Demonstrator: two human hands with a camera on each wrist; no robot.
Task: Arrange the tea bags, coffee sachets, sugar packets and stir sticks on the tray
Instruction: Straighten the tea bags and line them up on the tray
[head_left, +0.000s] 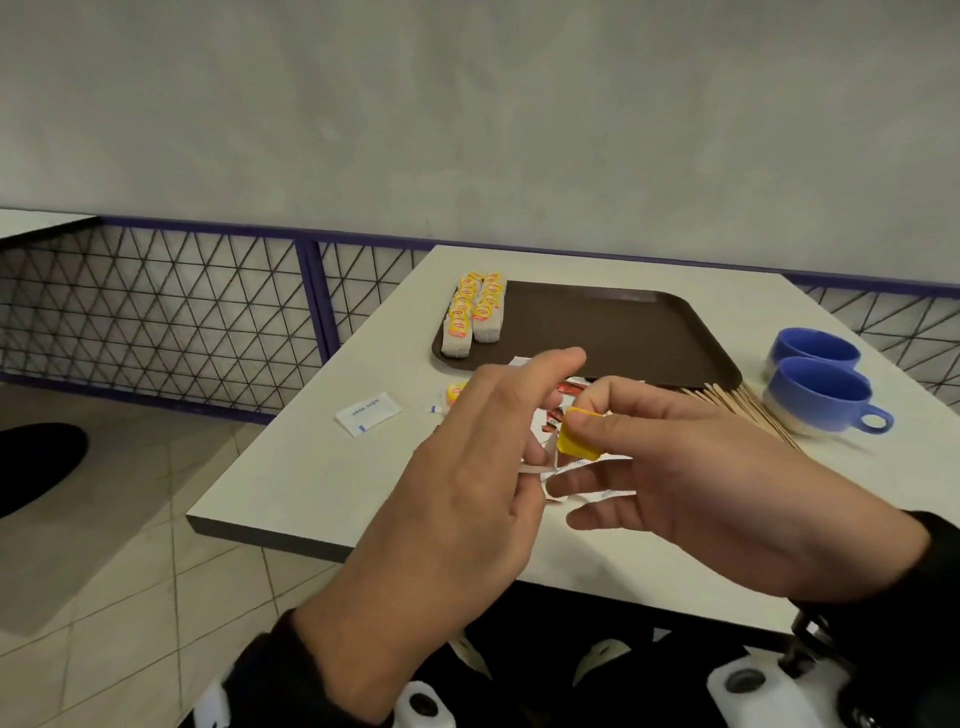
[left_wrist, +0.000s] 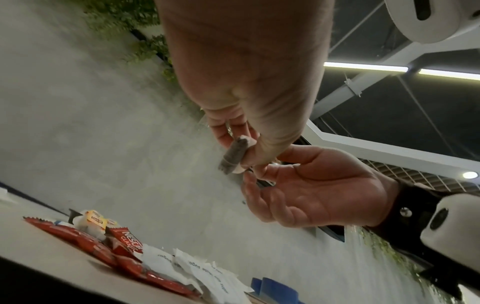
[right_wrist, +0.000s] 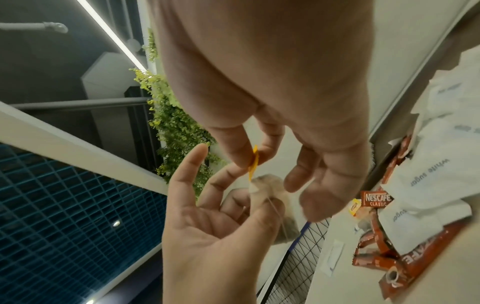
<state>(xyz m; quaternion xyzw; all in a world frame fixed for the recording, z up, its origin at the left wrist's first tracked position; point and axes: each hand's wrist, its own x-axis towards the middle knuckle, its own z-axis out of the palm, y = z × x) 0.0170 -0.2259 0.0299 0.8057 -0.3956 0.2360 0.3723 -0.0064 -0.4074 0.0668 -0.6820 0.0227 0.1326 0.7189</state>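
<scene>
Both hands hover above the table's front part with one tea bag between them. My left hand pinches the grey tea bag between thumb and fingers, with its index finger stretched out. My right hand pinches the bag's yellow tag between thumb and index finger, and a thin string joins tag and bag. The brown tray lies behind the hands, with two rows of tea bags along its left edge. Red coffee sachets and white sugar packets lie heaped on the table under the hands.
A single sugar packet lies left of the hands, and a loose tea bag lies near the tray's front. Wooden stir sticks are fanned out at the right, beside two blue cups. A metal mesh railing runs behind the table.
</scene>
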